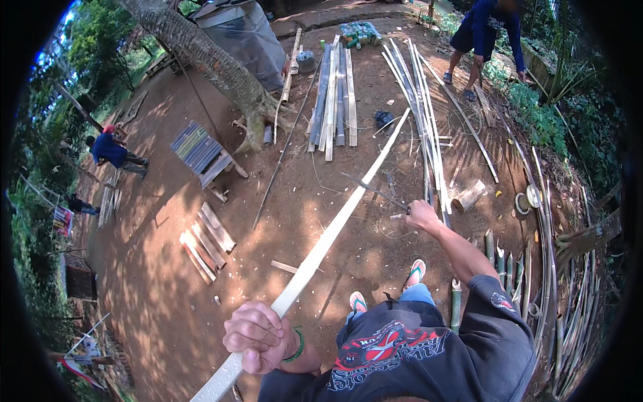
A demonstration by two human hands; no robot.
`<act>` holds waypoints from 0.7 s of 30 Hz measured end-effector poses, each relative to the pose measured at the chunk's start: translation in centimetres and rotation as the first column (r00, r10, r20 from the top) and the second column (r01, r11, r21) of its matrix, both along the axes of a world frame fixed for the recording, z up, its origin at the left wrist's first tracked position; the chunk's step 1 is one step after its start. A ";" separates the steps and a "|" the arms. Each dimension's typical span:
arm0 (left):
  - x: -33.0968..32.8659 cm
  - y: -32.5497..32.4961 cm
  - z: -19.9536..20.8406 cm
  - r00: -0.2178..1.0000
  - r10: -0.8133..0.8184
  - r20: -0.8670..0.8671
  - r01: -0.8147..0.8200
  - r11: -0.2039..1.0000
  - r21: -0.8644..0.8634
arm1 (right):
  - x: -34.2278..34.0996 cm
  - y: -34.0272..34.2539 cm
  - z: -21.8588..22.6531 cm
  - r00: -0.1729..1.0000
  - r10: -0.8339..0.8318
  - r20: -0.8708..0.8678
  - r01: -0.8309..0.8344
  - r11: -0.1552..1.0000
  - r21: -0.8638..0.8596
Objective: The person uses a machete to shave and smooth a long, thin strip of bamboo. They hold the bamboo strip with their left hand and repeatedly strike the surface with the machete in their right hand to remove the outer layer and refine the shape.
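Observation:
My left hand (258, 337) is wrapped round a long pale split bamboo strip (321, 248) near its lower end. The strip slants up and away to the right, narrowing toward its far tip. My right hand (423, 216) is closed round the handle of a long-bladed knife (378, 191), the handle mostly hidden by the fingers. The blade points left and lies across the strip in this view; whether it touches cannot be made out.
Bundles of split bamboo (333, 100) and long strips (420, 114) lie ahead. A short log (470, 195) sits to the right, near bamboo poles (579, 321). A tree trunk (221, 74) leans at left by a slatted bench (201, 149). A co-worker (483, 33) bends at far right.

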State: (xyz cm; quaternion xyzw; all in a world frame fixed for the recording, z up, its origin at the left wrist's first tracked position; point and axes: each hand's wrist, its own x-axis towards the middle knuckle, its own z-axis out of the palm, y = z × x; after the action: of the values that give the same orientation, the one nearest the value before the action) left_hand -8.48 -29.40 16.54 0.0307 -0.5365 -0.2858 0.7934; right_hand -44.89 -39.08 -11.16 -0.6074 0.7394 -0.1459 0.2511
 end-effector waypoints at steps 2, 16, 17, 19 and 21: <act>1.3 0.6 -0.4 0.998 -0.006 -0.055 0.005 1.000 -0.014 | 2.1 0.3 2.6 0.993 0.039 0.107 -0.038 0.999 -0.005; 2.1 0.8 -0.1 0.997 -0.054 -0.048 0.051 0.998 -0.047 | 2.4 -0.9 1.4 0.966 -0.135 0.219 0.126 0.991 0.053; 2.1 0.8 0.2 0.997 -0.054 -0.047 0.052 0.997 -0.058 | 3.4 -1.0 1.2 0.924 -0.164 0.345 0.156 0.986 0.053; 2.0 1.4 0.3 0.998 -0.043 -0.040 0.041 0.998 -0.056 | 5.9 -0.6 1.3 0.773 -0.155 0.615 0.141 0.987 0.072; 1.7 1.5 0.1 0.999 -0.031 -0.006 0.031 0.999 -0.034 | 8.4 -0.5 4.3 0.481 -0.164 0.861 0.042 0.986 0.164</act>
State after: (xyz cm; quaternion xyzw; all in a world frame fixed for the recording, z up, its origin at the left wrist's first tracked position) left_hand -6.75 -27.87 16.63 0.0077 -0.5390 -0.2891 0.7911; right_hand -36.46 -39.57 -6.84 -0.3884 0.5530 -0.4029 0.6173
